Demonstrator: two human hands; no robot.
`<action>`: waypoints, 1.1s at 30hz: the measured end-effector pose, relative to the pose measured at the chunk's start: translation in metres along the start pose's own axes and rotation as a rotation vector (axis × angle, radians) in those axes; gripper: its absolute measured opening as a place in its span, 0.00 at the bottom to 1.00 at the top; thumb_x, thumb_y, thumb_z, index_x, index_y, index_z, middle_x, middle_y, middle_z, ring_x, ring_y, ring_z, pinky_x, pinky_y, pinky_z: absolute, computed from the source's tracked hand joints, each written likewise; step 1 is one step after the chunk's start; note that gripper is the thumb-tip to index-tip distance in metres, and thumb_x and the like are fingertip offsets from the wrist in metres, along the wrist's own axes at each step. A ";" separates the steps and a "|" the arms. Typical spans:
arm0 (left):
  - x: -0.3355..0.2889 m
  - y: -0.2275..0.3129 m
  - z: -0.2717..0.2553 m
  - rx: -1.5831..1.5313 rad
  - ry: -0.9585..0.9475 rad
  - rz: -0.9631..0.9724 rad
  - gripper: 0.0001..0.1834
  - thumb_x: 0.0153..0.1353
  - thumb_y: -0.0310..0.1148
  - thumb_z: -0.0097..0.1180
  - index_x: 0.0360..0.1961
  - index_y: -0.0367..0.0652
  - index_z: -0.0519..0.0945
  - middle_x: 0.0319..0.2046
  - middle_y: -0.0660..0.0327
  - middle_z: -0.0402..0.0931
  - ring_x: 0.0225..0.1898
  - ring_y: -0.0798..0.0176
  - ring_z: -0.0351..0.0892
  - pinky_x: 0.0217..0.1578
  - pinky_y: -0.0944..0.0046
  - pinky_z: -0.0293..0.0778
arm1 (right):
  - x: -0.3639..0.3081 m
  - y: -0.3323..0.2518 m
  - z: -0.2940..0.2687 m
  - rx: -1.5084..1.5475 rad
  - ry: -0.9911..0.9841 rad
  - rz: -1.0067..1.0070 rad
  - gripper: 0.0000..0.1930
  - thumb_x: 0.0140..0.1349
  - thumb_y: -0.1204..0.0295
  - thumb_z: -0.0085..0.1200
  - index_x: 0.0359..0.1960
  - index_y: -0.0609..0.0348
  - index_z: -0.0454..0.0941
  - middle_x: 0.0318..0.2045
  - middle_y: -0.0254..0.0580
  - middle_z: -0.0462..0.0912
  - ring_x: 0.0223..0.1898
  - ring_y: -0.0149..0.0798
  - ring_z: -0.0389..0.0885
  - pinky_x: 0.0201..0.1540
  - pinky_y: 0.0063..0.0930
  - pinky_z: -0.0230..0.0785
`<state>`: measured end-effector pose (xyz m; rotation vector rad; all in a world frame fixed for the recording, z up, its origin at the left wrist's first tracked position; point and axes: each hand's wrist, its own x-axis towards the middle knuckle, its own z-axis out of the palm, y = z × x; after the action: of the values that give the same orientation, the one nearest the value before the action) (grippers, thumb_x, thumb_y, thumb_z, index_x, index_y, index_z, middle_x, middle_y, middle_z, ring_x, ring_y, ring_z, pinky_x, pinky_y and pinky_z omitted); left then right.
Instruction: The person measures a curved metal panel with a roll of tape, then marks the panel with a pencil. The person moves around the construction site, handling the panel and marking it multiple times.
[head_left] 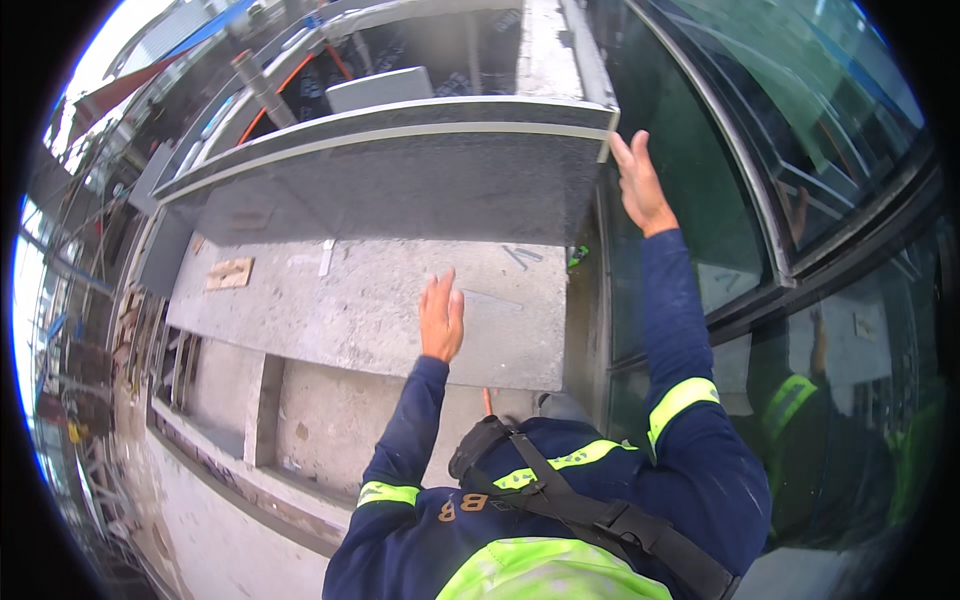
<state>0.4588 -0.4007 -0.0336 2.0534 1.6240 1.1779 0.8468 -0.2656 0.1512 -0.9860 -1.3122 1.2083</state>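
While the left hand is above the slab, it grasps nothing. The right hand, also empty, is beside the panel.

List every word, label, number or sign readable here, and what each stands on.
Navy shirt: large tan letters on the chest, beside the black strap; legible in part, left unquoted.
Dark sheeting behind the long grey panel: pale print in several spots, too small and blurred to read.
No other lettering can be made out.
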 end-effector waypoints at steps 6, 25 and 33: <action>-0.371 -0.098 -0.086 0.139 0.015 -1.027 0.35 0.79 0.57 0.39 0.68 0.39 0.77 0.62 0.39 0.79 0.66 0.37 0.77 0.66 0.45 0.70 | -0.018 0.020 0.047 -1.604 0.163 -0.504 0.49 0.72 0.40 0.51 0.84 0.54 0.46 0.85 0.46 0.43 0.86 0.43 0.35 0.82 0.61 0.28; -0.631 -0.042 -0.063 -0.099 0.290 -1.994 0.53 0.75 0.71 0.20 0.61 0.32 0.82 0.59 0.32 0.79 0.69 0.33 0.72 0.70 0.44 0.65 | 0.129 0.044 0.155 -2.093 -0.308 -0.947 0.47 0.73 0.42 0.46 0.84 0.53 0.44 0.86 0.34 0.39 0.86 0.37 0.30 0.85 0.53 0.17; -0.543 -0.201 -0.180 0.040 0.645 -1.586 0.55 0.74 0.75 0.22 0.60 0.31 0.83 0.57 0.39 0.83 0.66 0.40 0.77 0.67 0.49 0.68 | 0.177 0.065 0.270 -2.065 -0.271 -1.029 0.47 0.74 0.41 0.45 0.84 0.52 0.42 0.86 0.34 0.38 0.85 0.36 0.28 0.84 0.54 0.16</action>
<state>0.1679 -0.8721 -0.2807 -0.1151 2.5391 1.0163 0.5545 -0.1148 0.1311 -0.9766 -2.6495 -1.2882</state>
